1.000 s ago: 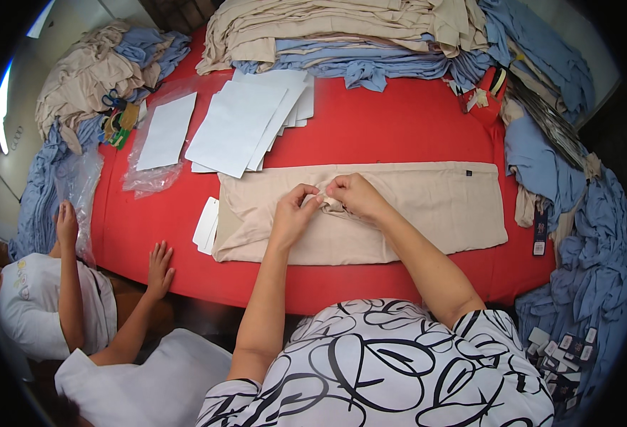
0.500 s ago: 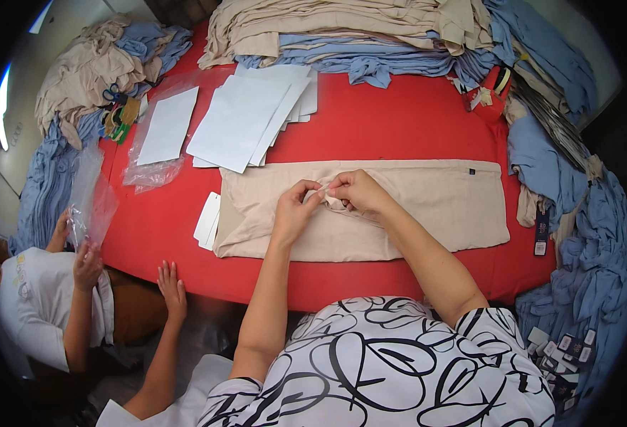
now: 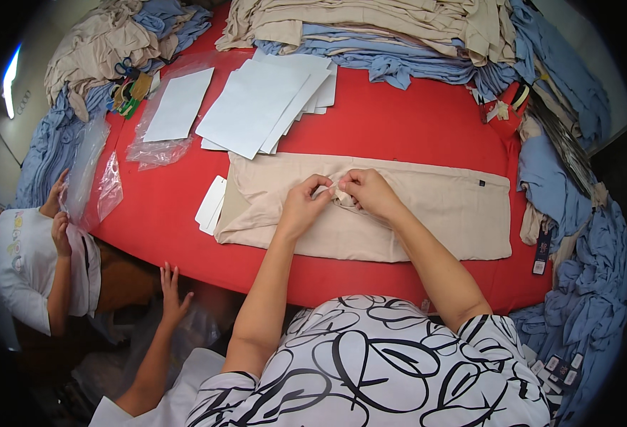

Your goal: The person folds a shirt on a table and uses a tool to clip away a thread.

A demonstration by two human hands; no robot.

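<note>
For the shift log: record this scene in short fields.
surface: red table
left hand: pinching a fold at the middle of the beige garment
right hand: pinching the same fold, close to the left
garment: laid flat, lengthwise along the near edge
card: white, tucked at the garment's left end
sheets: white stack beyond the garment
bag: clear plastic, left of the sheets
piles: beige and blue cloth at the far edge
others: two people at lower left

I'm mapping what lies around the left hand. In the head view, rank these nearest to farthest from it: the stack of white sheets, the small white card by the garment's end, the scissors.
From the left hand:
1. Small white card, to its left.
2. Stack of white sheets, beyond it.
3. Scissors, far upper left.
</note>
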